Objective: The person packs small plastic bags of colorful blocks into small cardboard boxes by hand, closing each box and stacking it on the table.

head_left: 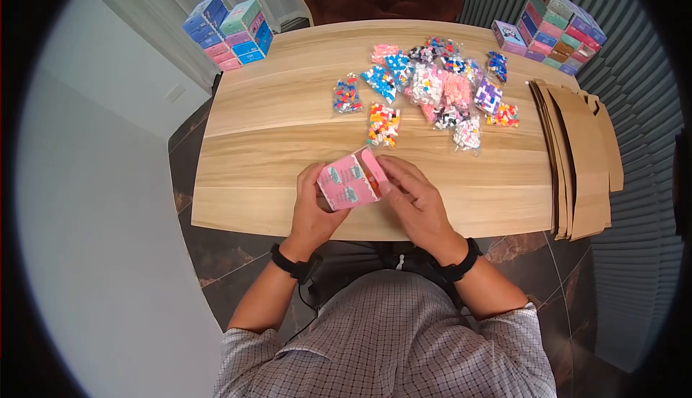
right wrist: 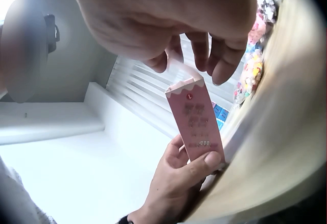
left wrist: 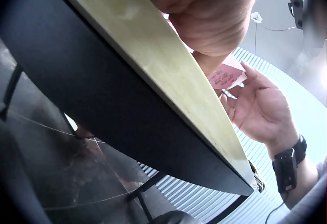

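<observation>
A small pink cardboard box (head_left: 349, 180) with printed panels is held above the table's near edge. My left hand (head_left: 315, 200) grips its left end; in the right wrist view the left thumb (right wrist: 212, 158) lies on the printed side. At the box's other end, the flap (right wrist: 184, 69) stands raised and blurred. My right hand (head_left: 418, 200) is at this end, thumb and fingers around the flap. In the left wrist view the right hand (left wrist: 263, 109) shows its palm beside the box (left wrist: 227, 76). Something reddish shows inside the opening in the head view.
Clear bags of colourful small bricks (head_left: 440, 88) lie heaped on the wooden table (head_left: 267, 146), one bag (head_left: 383, 124) just beyond the box. Stacked small boxes stand at the back left (head_left: 229, 30) and back right (head_left: 555, 30). Flat brown paper bags (head_left: 580, 157) lie along the right edge.
</observation>
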### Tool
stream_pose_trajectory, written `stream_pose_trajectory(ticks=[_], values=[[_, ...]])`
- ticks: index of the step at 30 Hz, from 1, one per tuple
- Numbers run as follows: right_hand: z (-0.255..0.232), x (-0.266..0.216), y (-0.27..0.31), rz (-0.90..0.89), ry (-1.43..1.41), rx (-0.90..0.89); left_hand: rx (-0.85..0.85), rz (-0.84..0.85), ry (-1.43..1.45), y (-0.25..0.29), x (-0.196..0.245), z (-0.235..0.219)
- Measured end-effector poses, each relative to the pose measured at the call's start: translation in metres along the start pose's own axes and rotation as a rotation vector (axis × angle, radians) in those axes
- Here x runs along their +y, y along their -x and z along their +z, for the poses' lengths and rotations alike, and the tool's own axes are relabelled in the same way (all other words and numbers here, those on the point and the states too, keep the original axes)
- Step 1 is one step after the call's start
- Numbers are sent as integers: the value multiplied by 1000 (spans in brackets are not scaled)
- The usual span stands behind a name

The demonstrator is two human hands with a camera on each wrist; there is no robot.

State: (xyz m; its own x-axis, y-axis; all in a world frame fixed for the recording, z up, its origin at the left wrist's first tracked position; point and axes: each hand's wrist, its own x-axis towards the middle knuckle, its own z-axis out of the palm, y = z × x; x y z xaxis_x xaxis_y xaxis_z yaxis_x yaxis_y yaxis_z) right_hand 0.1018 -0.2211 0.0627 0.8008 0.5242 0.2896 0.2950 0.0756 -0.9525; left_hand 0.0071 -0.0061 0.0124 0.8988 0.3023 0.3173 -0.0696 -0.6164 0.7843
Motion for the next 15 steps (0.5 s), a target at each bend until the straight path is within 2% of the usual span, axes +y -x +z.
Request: stream_pose_trajectory(ticks=[3, 15], values=[[5, 0, 0, -73, 153, 11, 8, -7, 29, 0, -1, 1], [17, 1, 4, -135, 273, 29, 41, 17, 21, 1, -9, 5]])
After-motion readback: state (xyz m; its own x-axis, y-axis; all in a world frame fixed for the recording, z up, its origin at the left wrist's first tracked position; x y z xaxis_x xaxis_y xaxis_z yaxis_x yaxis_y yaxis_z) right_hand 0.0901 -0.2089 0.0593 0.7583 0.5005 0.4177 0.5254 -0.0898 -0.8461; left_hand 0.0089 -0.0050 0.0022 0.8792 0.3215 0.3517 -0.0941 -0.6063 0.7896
